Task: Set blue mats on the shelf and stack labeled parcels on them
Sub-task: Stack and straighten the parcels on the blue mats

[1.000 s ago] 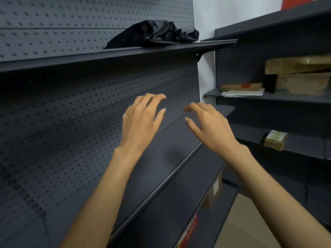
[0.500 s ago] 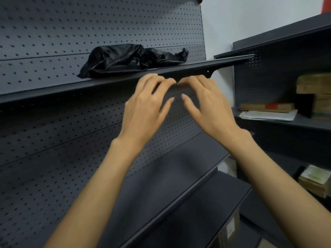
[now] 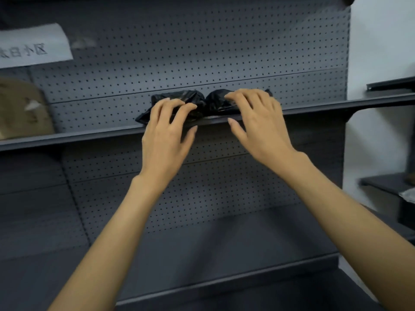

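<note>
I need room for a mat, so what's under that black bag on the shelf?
The black bag lies on the dark shelf; nothing else shows beneath. The left hand and right hand hide parts of its front.

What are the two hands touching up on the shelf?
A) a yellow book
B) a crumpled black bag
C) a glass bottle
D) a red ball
B: the fingers of the left hand and the right hand reach onto a crumpled black bag lying on the upper shelf.
</note>
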The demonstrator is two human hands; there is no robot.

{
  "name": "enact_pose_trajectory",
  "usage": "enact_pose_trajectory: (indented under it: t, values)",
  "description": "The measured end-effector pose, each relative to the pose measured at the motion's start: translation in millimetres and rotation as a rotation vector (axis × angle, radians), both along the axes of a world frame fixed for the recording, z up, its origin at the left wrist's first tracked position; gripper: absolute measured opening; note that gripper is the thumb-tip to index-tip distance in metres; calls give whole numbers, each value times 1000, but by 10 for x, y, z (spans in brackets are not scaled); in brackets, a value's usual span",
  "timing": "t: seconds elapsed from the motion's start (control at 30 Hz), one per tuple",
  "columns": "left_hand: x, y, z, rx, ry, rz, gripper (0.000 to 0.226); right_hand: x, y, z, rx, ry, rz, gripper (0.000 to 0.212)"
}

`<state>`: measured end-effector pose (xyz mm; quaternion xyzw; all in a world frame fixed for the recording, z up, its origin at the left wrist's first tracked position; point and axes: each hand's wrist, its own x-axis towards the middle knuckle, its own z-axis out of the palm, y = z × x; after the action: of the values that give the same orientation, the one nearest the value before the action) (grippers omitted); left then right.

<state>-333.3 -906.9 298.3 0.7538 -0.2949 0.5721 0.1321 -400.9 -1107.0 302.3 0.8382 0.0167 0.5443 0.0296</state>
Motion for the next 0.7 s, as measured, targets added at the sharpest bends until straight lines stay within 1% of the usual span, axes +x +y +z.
enact_pose_trajectory:
  t: [0.1,0.2,0.27,0.33,0.47,0.53,0.63,0.67,0.7]
  values:
    - [23,47,55,-6,8,37,41,206,-20,81,13,6,18,38]
    - [58,64,114,-32,-49,56,43,369,-25,129,0,-38,75,24]
    - [72,29,179,-19,-55,69,46,423,-31,150,-7,-73,99,13]
    - [103,-45,267,27,-15,109,52,470,-65,194,-6,-104,128,2]
    - [202,-229,382,68,179,232,65,417,-155,267,-9,-60,295,5]
    - [220,-286,365,36,199,220,60,307,-189,256,0,-78,390,6]
    - [235,-313,341,-36,110,186,42,134,-226,276,-19,-107,444,4]
    - [230,-320,347,-63,83,179,37,97,-230,314,-25,-98,443,7]
    - [220,-331,361,-87,62,176,32,74,-230,373,-17,-85,441,15]
